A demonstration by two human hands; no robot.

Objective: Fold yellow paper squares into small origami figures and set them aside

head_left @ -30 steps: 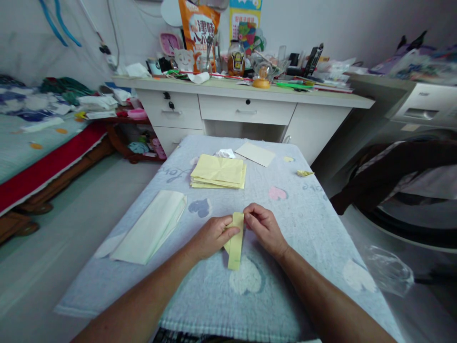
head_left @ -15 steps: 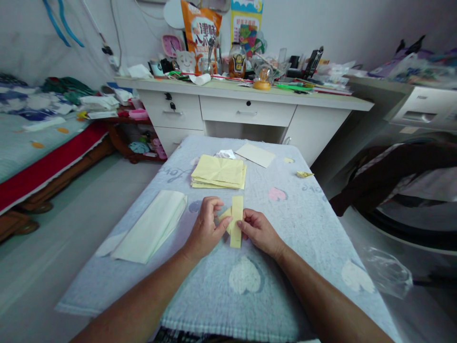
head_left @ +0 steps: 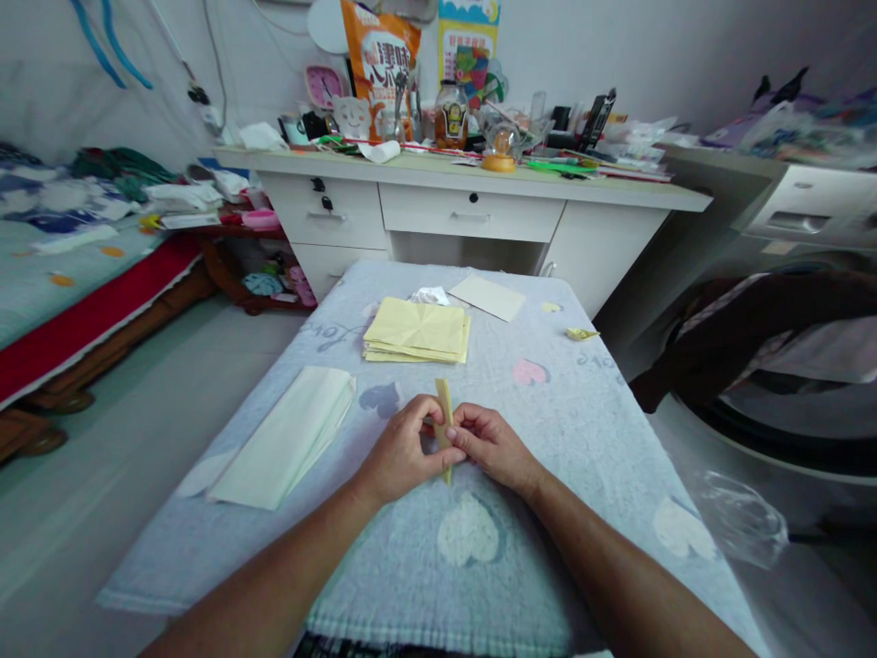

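Observation:
A narrow folded strip of yellow paper (head_left: 444, 397) stands nearly upright between my hands over the cloth-covered table. My left hand (head_left: 409, 450) pinches it from the left with thumb and fingers. From the right, my right hand (head_left: 491, 446) grips the strip's middle, its thumb touching near my left thumb. Beyond them lies a stack of yellow paper sheets (head_left: 417, 327). To the left is a folded pale green paper bundle (head_left: 286, 439). A small folded yellow piece (head_left: 581, 334) rests near the table's right edge.
A pale card (head_left: 488, 298) and crumpled white paper (head_left: 430, 295) lie at the table's far side. Behind stands a white desk (head_left: 472, 212) crowded with jars and packets. A bed (head_left: 75, 274) is at the left, a washing machine (head_left: 808, 219) at the right.
The yellow strip has turned and looks much narrower. My left hand's fingers have closed in on it, and both hands are nearer each other. The view has shifted slightly.

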